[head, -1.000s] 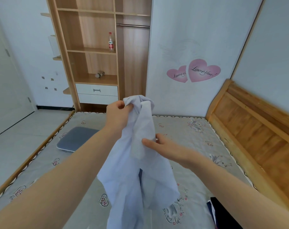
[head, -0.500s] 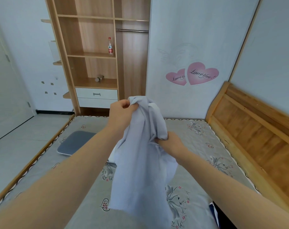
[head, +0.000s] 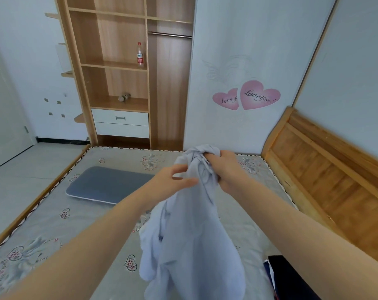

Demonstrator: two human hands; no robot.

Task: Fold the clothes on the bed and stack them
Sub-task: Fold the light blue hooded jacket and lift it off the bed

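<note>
Now garment (head: 192,245) hangs below right-hand grip (head: 223,169).

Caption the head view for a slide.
Right hand grips a bunched pale shirt over the bed; left hand reaches in.

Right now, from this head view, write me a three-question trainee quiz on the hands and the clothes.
1. True or false: the pale blue shirt lies folded flat on the mattress.
2. Which hand grips the bunched top of the shirt? A) left hand B) right hand
3. Fill in: a dark garment lies at the lower ____ edge of the view.

Key: 1 false, it hangs held up. 2 B. 3 right.
</note>
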